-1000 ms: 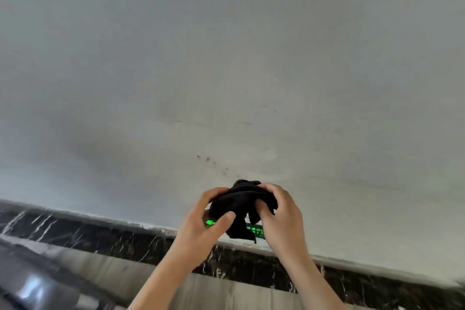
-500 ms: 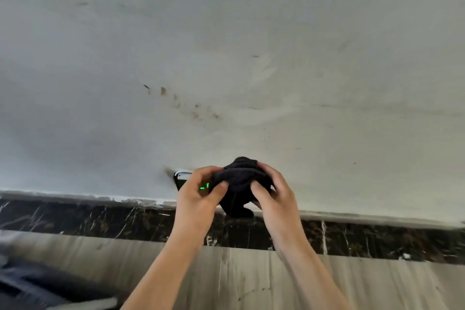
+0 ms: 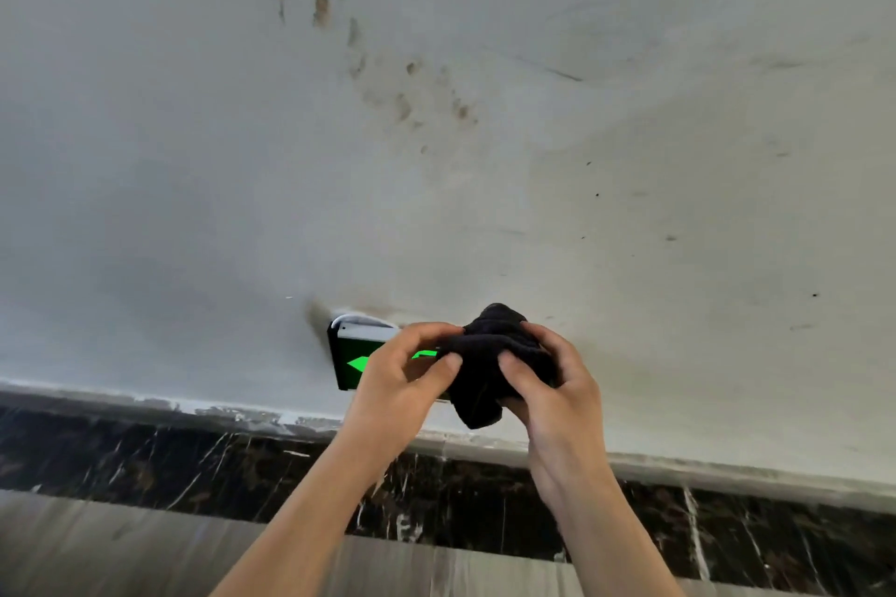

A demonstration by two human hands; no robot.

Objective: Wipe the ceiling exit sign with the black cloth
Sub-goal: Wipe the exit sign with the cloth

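Both hands (image 3: 477, 378) around black cloth (image 3: 489, 364)

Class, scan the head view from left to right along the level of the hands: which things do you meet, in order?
Exit sign with its green arrow → left hand → black cloth → right hand.

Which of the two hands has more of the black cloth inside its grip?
The right hand: the black cloth is bunched mostly in its fingers. The left hand only pinches the cloth's left edge.
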